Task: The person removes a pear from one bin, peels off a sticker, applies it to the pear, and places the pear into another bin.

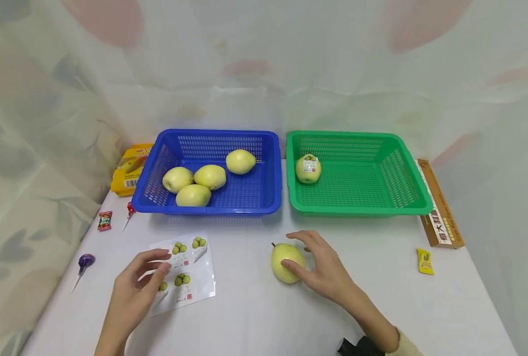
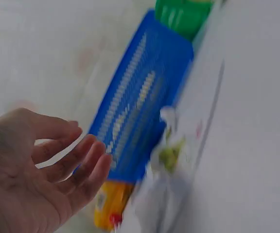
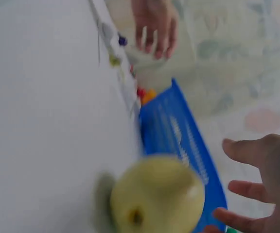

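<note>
Pale sheeting (image 1: 45, 207) with faded leaves and pink shapes hangs around a smooth white desk (image 1: 255, 316). On it sits a loose pear (image 1: 284, 253), plump, yellow-green and dark-stemmed, just beside the person's right grip (image 1: 321, 264). That hand is spread and relaxed, holding nothing: its thumb overlaps the fruit in the head view, yet the right wrist view shows a gap between them. The left grip (image 1: 136, 284) is also loose and empty, fingers gently bent over a glossy sheet (image 1: 203, 277) printed with green fruit.

Farther back, a blue basket (image 1: 206, 210) of slotted plastic holds four pears (image 1: 193, 196), three clustered and one a little to their right. Beside it, a green basket (image 1: 357, 213) of similar make holds one labelled pear (image 1: 307, 176) near its left wall. A shiny yellow packet (image 1: 130, 170) stands left of the blue basket; a long brown box (image 1: 452, 220) lies right of the green one.
</note>
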Action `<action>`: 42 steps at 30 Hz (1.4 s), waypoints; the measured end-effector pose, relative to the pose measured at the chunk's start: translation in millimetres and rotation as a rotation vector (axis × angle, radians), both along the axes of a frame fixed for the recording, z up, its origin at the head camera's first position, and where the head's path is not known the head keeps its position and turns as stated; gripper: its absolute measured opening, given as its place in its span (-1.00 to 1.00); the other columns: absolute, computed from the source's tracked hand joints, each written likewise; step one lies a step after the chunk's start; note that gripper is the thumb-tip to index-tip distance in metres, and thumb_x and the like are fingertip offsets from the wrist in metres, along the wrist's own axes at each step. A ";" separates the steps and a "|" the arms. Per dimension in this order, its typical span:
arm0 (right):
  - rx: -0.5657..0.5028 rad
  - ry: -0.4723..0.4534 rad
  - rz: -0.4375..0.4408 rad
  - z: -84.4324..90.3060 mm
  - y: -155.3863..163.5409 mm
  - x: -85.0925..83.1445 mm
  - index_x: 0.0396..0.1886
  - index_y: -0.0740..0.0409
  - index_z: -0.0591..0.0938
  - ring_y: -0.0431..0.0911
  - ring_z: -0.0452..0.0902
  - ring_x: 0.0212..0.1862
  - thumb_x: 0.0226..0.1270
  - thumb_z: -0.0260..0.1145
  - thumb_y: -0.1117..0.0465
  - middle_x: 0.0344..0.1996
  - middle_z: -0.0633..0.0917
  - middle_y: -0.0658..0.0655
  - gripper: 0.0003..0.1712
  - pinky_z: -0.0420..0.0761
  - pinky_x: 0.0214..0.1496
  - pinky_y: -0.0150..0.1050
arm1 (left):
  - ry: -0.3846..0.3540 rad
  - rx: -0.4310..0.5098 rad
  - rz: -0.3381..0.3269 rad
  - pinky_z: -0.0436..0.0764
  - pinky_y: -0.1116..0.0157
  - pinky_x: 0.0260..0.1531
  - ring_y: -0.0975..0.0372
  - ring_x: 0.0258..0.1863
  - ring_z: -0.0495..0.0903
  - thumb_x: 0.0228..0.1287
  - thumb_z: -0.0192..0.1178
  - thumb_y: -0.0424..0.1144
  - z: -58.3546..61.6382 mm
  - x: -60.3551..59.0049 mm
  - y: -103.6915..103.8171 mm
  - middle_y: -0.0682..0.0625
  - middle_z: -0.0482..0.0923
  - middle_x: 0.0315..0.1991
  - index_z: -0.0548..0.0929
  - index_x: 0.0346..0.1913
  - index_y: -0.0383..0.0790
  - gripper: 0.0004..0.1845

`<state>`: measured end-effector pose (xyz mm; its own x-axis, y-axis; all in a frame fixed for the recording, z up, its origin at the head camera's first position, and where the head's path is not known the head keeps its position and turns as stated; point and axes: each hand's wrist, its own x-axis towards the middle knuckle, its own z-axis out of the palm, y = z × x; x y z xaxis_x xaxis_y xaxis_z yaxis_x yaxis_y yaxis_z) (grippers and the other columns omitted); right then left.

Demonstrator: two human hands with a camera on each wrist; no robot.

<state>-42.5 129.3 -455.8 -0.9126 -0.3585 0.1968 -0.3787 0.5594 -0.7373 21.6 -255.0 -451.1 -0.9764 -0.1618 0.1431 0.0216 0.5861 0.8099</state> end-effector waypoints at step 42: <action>-0.079 -0.129 0.220 -29.8 -194.0 -55.9 -0.06 0.12 0.71 -0.33 0.70 -0.17 0.63 0.34 0.25 -0.19 0.82 0.04 -0.94 0.65 -0.05 -0.59 | -0.114 -0.278 -0.084 0.45 -0.05 -0.04 -0.24 0.12 0.51 0.26 0.55 -0.39 -46.2 -15.4 -0.5 -0.38 0.55 0.22 0.72 0.33 -0.27 -0.44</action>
<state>-98.3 -64.7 -485.7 -0.8336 -0.5393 0.1191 -0.3850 0.4127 -0.8255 6.2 -255.4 -497.3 -0.9970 -0.0498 0.0596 -0.0022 0.7854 0.6190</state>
